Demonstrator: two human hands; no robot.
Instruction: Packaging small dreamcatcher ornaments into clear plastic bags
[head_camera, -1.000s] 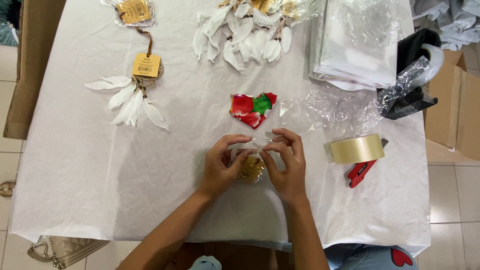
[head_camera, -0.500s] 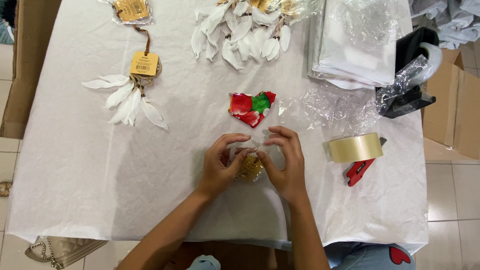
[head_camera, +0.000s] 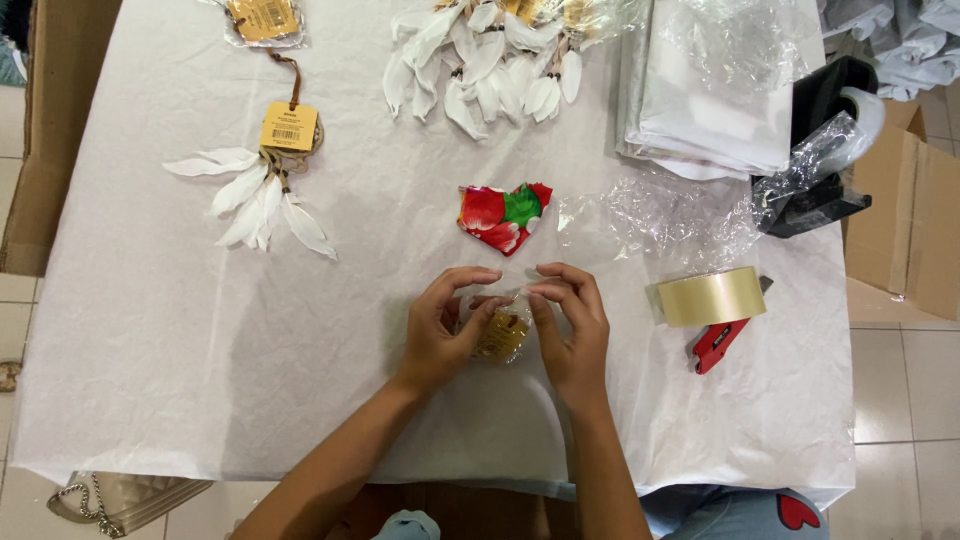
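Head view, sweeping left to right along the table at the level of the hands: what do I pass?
Left hand → small gold item in clear wrap held between both hands → right hand → roll of tan packing tape on its red dispenser.

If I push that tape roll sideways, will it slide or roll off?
The tape roll probably slides more than rolls: it seems to sit in a red dispenser whose handle lies on the cloth. It looks fairly rigid. The wrinkled cloth could bunch under a push, and the table's right edge is close.
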